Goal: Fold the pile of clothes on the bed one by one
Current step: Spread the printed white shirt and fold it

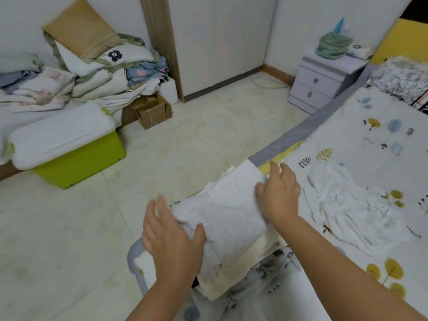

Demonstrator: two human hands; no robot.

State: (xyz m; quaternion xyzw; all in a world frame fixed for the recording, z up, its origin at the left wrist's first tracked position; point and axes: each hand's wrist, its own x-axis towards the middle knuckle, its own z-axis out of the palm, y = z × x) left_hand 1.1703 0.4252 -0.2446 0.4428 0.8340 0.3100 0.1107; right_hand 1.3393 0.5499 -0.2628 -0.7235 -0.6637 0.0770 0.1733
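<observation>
Beside flat hands on folded garment, crumpled white cloth.

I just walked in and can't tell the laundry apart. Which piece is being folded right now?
Look at the near corner of the bed. The folded pale grey garment lies there on a cream stack, both hands flat on it, unlike the crumpled white garment beside it.

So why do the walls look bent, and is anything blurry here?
Head view: the wide-angle lens bows the wardrobe and bed edge; lighting is soft and even, without glare or hard shadows; the whole picture is slightly soft, with the left hand and right hand a little smeared.
</observation>
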